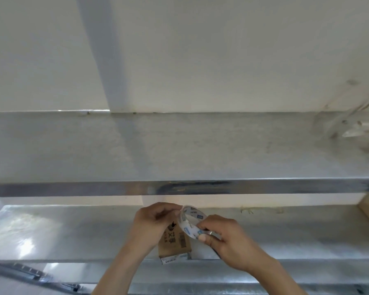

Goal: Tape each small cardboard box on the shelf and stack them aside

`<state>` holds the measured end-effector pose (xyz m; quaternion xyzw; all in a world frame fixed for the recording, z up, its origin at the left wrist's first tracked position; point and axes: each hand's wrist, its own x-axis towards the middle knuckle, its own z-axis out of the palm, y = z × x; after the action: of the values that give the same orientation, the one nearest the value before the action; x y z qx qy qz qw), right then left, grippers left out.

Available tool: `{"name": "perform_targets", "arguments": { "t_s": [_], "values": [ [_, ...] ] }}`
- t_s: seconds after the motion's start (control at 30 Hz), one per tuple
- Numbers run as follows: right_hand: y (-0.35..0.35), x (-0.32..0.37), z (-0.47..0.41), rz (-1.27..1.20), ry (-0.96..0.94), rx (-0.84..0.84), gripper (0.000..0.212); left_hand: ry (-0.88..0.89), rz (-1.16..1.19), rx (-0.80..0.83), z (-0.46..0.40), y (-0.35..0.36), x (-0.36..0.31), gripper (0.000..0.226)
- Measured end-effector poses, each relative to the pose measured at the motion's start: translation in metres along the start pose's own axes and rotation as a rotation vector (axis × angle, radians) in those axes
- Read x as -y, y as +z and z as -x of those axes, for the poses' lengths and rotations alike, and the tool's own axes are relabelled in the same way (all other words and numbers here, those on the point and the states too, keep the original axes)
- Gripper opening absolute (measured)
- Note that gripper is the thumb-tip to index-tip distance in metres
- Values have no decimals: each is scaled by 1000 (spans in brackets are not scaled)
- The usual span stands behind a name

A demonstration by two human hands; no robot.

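One small cardboard box (175,241) lies on the lower metal shelf (73,233), at the bottom centre of the head view. It is plain brown card with dark printed characters, a barcode label on its top face and a white strip along its near edge, which reaches the shelf's front lip. Only one box is in sight, along with one roll of tape and two hands.

The left hand (152,222) sits over the far left part of the box, covering that end of it. Its fingers (168,208) are curled inward, their tips meeting the far rim of the clear tape roll (192,220), apparently pinching at the tape there; the exact grip is blurred.

The roll is a ring of transparent tape on a white core with blue marks, held tilted above the right side of the box and not resting on it.

The right hand (224,237) grips the near rim of the roll, thumb and forefinger closed on it, and lies just right of the box, apart from the card.

Above them runs the upper metal shelf (179,145).
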<state>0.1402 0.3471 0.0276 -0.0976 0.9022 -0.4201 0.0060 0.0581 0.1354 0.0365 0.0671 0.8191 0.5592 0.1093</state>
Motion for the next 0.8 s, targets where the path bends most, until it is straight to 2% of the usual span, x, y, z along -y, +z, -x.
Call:
{"name": "perform_targets", "arguments": {
  "t_s": [0.1, 0.2, 0.3, 0.4, 0.53, 0.63, 0.7, 0.8],
  "values": [
    [5, 0, 2, -30, 4, 7, 11, 52, -31, 9, 9, -4, 4, 22],
    [9, 1, 0, -54, -10, 6, 17, 91, -95, 43, 16, -9, 5, 20],
    [13, 4, -3, -103, 3, 28, 14, 49, -179, 39, 16, -13, 9, 16],
    [14, 11, -6, -139, 47, 59, 13, 23, -242, 0, 17, -14, 12, 21],
    [3, 21, -34, -85, 84, 128, 22, -41, -321, -36, 18, -10, 14, 22],
    [-5, 25, -66, -190, 132, 249, 34, -124, -316, -43, 16, -7, 18, 25],
    [-4, 27, -85, -154, 156, 313, 46, -188, -275, -50, 13, -6, 22, 29],
    [-2, 25, -107, 72, 227, 411, 47, -270, -186, -110, 7, -9, 30, 26]
  ]
}}
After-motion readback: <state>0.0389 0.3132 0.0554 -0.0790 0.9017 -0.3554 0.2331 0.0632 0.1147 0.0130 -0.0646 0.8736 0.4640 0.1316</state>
